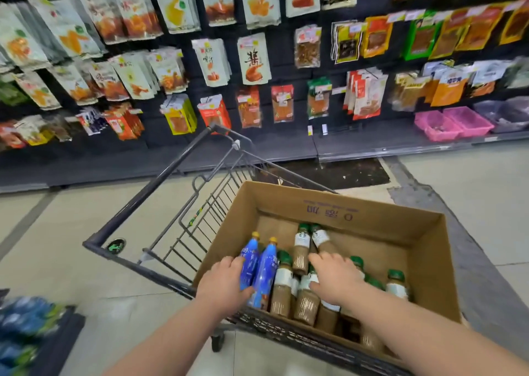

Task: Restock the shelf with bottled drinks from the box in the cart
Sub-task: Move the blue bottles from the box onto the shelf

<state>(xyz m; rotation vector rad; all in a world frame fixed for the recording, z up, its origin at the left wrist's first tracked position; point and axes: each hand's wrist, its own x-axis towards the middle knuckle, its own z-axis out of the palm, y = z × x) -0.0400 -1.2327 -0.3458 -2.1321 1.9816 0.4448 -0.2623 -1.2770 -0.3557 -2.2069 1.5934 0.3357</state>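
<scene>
A cardboard box (pixel 423 249) sits in a dark wire shopping cart (pixel 137 203). Two blue bottles with yellow caps lie at the box's left side. My left hand (pixel 224 285) is wrapped around the left blue bottle (pixel 252 256), thumb across its lower part; the other blue bottle (pixel 267 266) lies touching it. Several brown drink bottles (pixel 300 251) with green caps and white labels fill the middle and right of the box. My right hand (pixel 336 281) rests on top of them with fingers spread, covering part of one bottle.
A dark shelf wall of hanging snack packets (pixel 252 60) faces me across the aisle, with pink baskets (pixel 455 122) at its lower right. Blurred blue packs on a dark shelf (pixel 25 318) stand at the lower left. The tiled floor (pixel 86 261) surrounds the cart.
</scene>
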